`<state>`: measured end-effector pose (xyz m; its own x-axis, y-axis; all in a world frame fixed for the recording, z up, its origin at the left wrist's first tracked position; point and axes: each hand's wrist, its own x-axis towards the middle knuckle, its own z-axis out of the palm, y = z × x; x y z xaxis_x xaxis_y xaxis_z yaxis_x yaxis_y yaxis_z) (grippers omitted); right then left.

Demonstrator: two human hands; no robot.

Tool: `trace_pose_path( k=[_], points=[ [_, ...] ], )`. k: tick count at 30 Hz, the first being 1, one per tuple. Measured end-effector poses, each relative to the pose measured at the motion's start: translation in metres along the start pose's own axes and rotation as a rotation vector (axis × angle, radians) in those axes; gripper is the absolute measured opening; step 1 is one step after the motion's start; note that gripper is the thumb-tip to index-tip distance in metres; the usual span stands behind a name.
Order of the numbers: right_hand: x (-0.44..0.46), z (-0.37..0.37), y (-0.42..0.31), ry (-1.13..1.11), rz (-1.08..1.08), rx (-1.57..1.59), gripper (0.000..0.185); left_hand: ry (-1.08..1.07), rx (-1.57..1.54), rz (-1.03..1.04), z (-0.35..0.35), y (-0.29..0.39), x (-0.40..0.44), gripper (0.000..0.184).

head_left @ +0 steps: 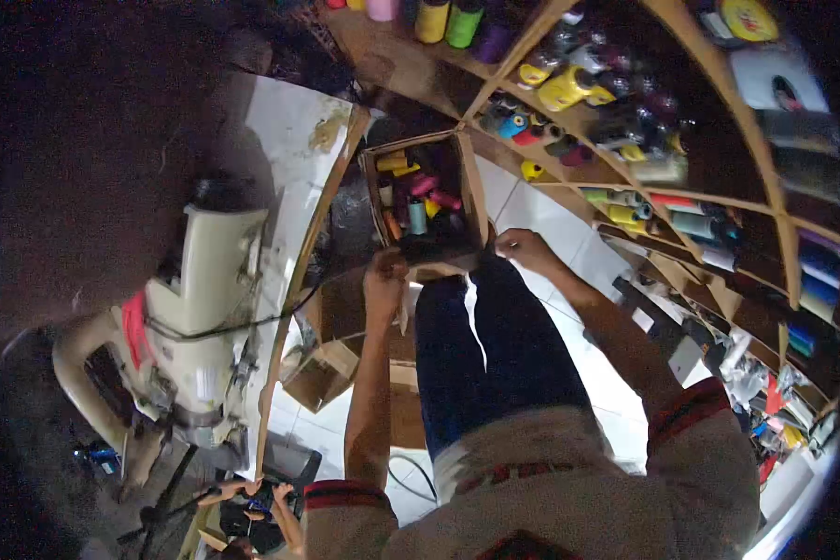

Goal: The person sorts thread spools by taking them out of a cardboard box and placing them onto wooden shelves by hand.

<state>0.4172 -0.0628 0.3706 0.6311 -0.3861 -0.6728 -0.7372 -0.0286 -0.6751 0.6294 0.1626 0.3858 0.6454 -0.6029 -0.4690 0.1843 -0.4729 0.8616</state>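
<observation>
A cardboard box (472,177) in front of me holds several thread cones in yellow, magenta, orange and pale teal. My left hand (385,280) is closed at the box's near left corner, its fingertips partly hidden. At the near right corner, my right hand (523,248) has its fingers bent and pressed together against the box's edge. The light is dim, so the exact grip of each hand is hard to see. My legs in dark trousers (504,345) are below the box.
Wooden shelves (532,51) with many thread cones curve along the right. On the left, a cream sewing machine (201,280) sits by a white tabletop (294,140). Open cardboard boxes (322,378) stand beside my left forearm. Another person's hands (252,490) show at lower left.
</observation>
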Motion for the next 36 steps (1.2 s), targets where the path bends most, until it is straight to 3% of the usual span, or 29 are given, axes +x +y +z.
trace_pose_path(
  k=[2,3,5,7,10,13,14,16,18,20,21,23,24,26,27,28,30,32,36],
  points=[
    [0.070,0.045,0.034,0.010,-0.115,-0.118,0.021,0.021,0.486,0.117,0.019,-0.051,0.046,0.026],
    [0.115,0.071,0.066,0.014,-0.266,-0.357,0.028,-0.155,0.692,-0.015,0.026,-0.057,0.072,0.027],
    [0.181,0.117,0.088,0.156,-0.180,-0.319,0.031,-0.047,0.869,0.174,0.046,-0.141,0.121,0.025],
    [0.247,0.147,0.099,0.019,-0.024,-0.241,0.038,-0.009,0.922,0.186,0.059,-0.193,0.159,0.029],
    [0.299,0.203,0.148,0.141,-0.276,-0.013,0.048,0.101,0.933,0.203,0.071,-0.258,0.184,0.036],
    [0.359,0.286,0.212,0.001,-0.046,1.445,0.062,0.201,0.959,0.426,0.078,-0.302,0.198,0.044],
    [0.344,0.274,0.197,0.180,-0.160,0.962,0.065,0.235,0.973,0.549,0.080,-0.316,0.203,0.046],
    [0.313,0.246,0.175,0.465,-0.282,0.289,0.071,0.185,0.866,0.500,0.087,-0.309,0.218,0.048],
    [0.277,0.223,0.168,0.473,-0.146,0.135,0.072,0.137,0.800,0.427,0.086,-0.299,0.217,0.049],
    [0.249,0.178,0.146,0.269,0.122,0.164,0.070,0.131,0.789,0.394,0.090,-0.291,0.220,0.049],
    [0.223,0.145,0.131,0.417,-0.027,0.076,0.068,0.127,0.777,0.378,0.092,-0.292,0.222,0.049],
    [0.139,0.071,0.075,0.470,0.003,0.095,0.064,0.098,0.754,0.369,0.098,-0.284,0.221,0.049],
    [0.098,0.026,0.033,0.387,0.147,0.187,0.063,0.091,0.740,0.365,0.102,-0.281,0.225,0.049],
    [0.030,-0.034,-0.008,0.600,-0.147,0.086,0.063,0.079,0.720,0.340,0.107,-0.274,0.228,0.049],
    [-0.007,-0.070,-0.045,0.600,-0.081,-0.236,0.067,0.077,0.711,0.323,0.110,-0.274,0.229,0.049],
    [-0.023,-0.092,-0.039,0.761,-0.406,-0.308,0.067,0.074,0.701,0.314,0.112,-0.271,0.228,0.049],
    [-0.062,-0.122,-0.093,0.912,-0.321,-0.326,0.067,0.068,0.694,0.298,0.112,-0.266,0.225,0.049],
    [-0.074,-0.148,-0.118,0.927,-0.489,-0.719,0.065,0.061,0.689,0.286,0.115,-0.263,0.223,0.049],
    [-0.057,-0.176,-0.135,0.951,-0.501,-1.043,0.063,0.052,0.673,0.270,0.118,-0.259,0.221,0.049]
  ],
)
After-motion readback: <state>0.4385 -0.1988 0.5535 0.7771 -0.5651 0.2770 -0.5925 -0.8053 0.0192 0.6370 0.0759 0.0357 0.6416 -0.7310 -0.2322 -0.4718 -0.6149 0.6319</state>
